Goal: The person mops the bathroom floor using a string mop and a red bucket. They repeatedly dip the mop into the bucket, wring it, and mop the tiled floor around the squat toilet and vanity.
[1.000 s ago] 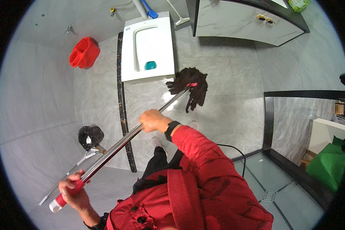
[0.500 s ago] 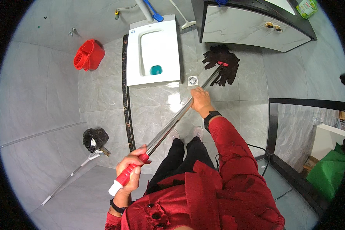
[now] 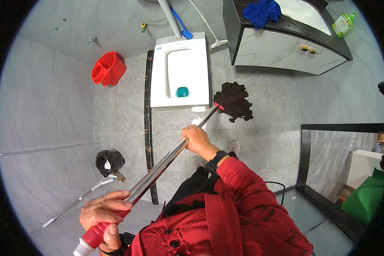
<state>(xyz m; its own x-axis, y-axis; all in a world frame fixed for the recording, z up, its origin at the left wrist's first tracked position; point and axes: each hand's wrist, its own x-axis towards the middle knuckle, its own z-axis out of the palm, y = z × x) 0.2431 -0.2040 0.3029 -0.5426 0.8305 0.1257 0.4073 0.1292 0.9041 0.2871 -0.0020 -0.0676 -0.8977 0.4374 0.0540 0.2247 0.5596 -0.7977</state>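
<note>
A mop with a shiny metal pole (image 3: 155, 170) slants across the view from lower left to upper right. My left hand (image 3: 102, 213) is wrapped round its red grip near the white end cap. Farther up, my right hand (image 3: 195, 138) grips the metal pole. The dark brown mop head (image 3: 234, 102) lies spread on the grey tiled floor, joined to the pole by a red connector. It rests just right of the white squat toilet (image 3: 180, 103). No floor drain shows here; the mop head or pole may cover it.
At the upper left stands a red mop bucket (image 3: 109, 69). A black-lined bin (image 3: 115, 160) and a long-handled squeegee (image 3: 77, 199) are at the left. The vanity cabinet (image 3: 281, 49) bears a blue cloth (image 3: 261, 13). A broom (image 3: 217, 43) leans beside it. A black threshold strip (image 3: 148, 128) crosses the floor.
The mop head has come nearer and to the left, toward the toilet's front corner. Both hands have moved left and down with the pole, and the view has shifted slightly.
</note>
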